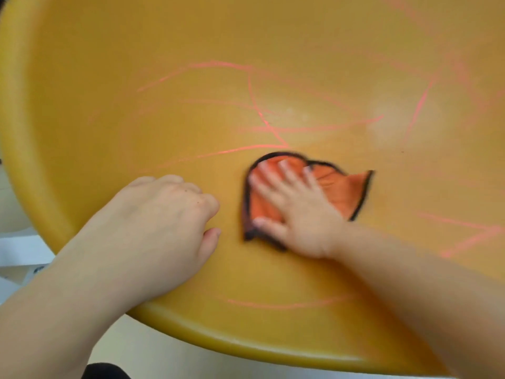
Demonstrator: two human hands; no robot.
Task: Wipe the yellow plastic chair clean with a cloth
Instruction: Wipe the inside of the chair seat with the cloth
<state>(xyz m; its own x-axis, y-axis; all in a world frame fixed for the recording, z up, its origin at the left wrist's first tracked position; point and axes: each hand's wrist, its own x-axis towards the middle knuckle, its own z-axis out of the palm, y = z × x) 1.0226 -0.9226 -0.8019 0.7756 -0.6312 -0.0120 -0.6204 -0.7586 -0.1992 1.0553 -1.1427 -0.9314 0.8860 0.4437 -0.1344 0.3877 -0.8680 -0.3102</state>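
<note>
The yellow plastic chair seat (136,119) fills nearly the whole view, and pink-red scribble lines (262,116) run across it. An orange cloth with a dark edge (341,187) lies on the seat just right of the middle. My right hand (297,212) is pressed flat on the cloth with its fingers spread; it looks blurred. My left hand (161,225) rests on the seat to the left of the cloth, fingers curled under, holding nothing.
The seat's rounded front rim (246,340) curves along the bottom, with pale floor (164,359) below it. White objects (21,253) show past the rim at the left edge. More pink marks (470,236) lie to the right of the cloth.
</note>
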